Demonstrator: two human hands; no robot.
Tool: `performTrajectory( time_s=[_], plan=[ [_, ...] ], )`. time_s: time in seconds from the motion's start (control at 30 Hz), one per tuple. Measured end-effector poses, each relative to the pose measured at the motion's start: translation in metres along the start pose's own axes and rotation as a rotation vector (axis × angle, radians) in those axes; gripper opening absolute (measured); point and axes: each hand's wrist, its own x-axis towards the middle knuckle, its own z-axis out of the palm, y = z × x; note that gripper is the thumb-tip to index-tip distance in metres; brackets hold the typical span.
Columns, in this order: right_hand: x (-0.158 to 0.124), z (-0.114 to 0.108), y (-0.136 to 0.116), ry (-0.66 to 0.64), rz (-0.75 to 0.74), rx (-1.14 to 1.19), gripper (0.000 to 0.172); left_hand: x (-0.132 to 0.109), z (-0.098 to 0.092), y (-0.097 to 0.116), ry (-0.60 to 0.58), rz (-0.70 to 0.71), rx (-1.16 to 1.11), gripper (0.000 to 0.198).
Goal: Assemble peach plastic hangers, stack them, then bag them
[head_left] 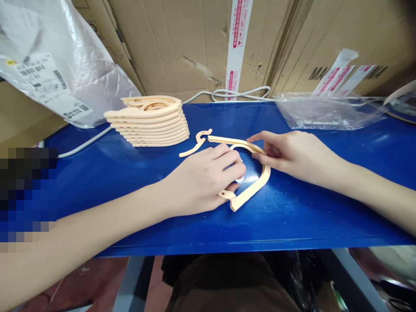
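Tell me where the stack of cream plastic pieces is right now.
In the head view, the stack stands left of centre toward the back of the blue table, just right of the white plastic bag and beyond the left hand.

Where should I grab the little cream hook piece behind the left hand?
Probably pinch the slim tail of the hook piece from above, coming from the far left: it lies flat on the blue table, and the left hand crowds its near side.

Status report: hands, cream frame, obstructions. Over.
Left hand at the cream frame, grip hidden. Right hand pinching its curved side. Hook-shaped piece nearest possible snag, just beyond left hand.
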Motion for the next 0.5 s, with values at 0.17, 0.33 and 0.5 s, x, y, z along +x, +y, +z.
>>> performTrajectory(
  time_s=[0.17, 0.33, 0.5],
  plan=[
    [0.0002, 0.0005, 0.0, 0.0, 0.018, -0.01, 0.041, -0.0017, 0.0016, -0.0014, -0.046, -0.04, -0.048, 0.017],
    [-0.0005, -0.0008, -0.0011, -0.034, 0.02, 0.029, 0.043, -0.0026, 0.0017, -0.0009, -0.159, -0.132, -0.08, 0.024],
    [-0.0018, -0.0019, -0.0033, -0.049, 0.008, 0.064, 0.046, -0.0034, 0.0024, -0.0027, -0.138, -0.152, -0.072, 0.025]
  ],
)
